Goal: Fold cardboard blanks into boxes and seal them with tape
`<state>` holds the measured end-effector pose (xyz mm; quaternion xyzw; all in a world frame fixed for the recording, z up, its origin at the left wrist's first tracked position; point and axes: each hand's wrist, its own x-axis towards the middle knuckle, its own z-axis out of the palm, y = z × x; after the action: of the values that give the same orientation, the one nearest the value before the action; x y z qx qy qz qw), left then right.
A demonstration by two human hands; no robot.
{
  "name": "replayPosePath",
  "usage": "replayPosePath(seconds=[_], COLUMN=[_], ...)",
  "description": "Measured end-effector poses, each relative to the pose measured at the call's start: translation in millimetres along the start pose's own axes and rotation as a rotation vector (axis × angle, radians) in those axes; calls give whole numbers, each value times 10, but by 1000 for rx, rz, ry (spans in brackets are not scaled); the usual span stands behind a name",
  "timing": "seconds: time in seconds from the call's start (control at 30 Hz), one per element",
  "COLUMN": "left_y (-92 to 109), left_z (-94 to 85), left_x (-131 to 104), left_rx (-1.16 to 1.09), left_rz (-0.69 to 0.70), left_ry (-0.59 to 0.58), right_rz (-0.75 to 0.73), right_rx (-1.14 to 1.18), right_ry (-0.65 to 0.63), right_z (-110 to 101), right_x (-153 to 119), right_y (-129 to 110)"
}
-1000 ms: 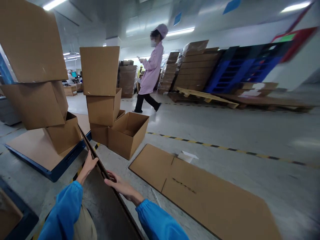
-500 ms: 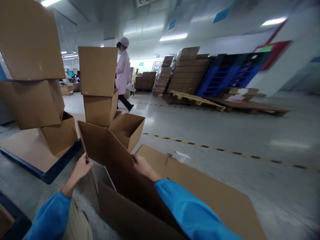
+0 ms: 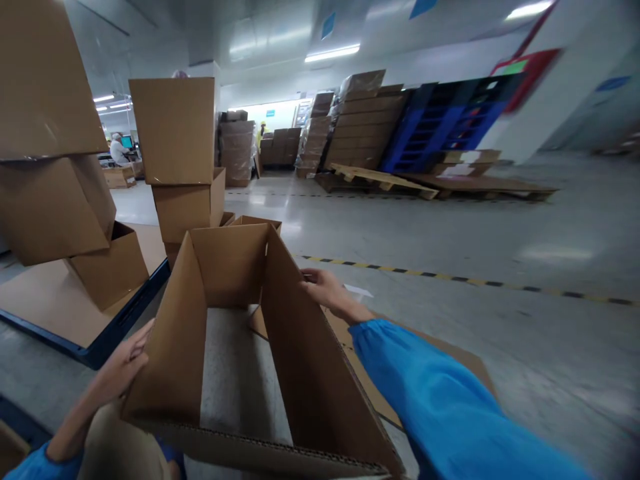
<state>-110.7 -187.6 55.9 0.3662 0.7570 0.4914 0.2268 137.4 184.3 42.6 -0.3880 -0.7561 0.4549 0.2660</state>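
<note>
A large cardboard box [image 3: 165, 333] stands squared out in front of me, with no flaps across its top and the grey floor showing through its bottom. My left hand [image 3: 123, 363] is closed at the outside of its left wall, the fingertips partly hidden. On the upper edge of the right wall, my right hand [image 3: 327, 292] has its fingers curled over the cardboard. Under and beyond that wall, brown cardboard [image 3: 463, 360] spreads out low over the floor.
Stacked boxes [image 3: 173, 133] rise just beyond the box. More boxes [image 3: 55, 207] stand at left on a board-topped blue pallet [image 3: 95, 350]. Farther off are wrapped carton stacks [image 3: 367, 127], blue pallets [image 3: 430, 127] and a wooden pallet [image 3: 385, 180]. Striped tape [image 3: 430, 275] crosses the floor.
The box has gone from partly folded to a rectangular opening as its walls spread apart. My left hand moved lower left, my right hand up and right. The walking person is now mostly hidden.
</note>
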Motion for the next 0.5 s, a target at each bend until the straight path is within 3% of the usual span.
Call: replayPosePath(seconds=[0.1,0.17,0.23,0.3,0.37,0.43,0.5], left_y=[143,215,258,272,248,170,28], left_z=[-209,-354,-463,-522,-525,-456,-293], left_x=[259,530,846,1144,1345,1385,1241], left_rx=[15,14,10,47,115,166,163], left_rz=[34,52,22,-38,-86,-101,-76], left_ry=[-110,-150,-112,51,292,534,672], right_rz=[137,161,156,179,228,257,251], right_rx=[201,199,194,201,204,203,191], right_ry=[76,114,125,132,146,161,174], right_z=[-190,-235,-173,-5,229,472,683], right_x=[-114,-192,-264,-328,-387,-446,-503], right_y=[-85,-151,-195,-199,-167,-130,-121])
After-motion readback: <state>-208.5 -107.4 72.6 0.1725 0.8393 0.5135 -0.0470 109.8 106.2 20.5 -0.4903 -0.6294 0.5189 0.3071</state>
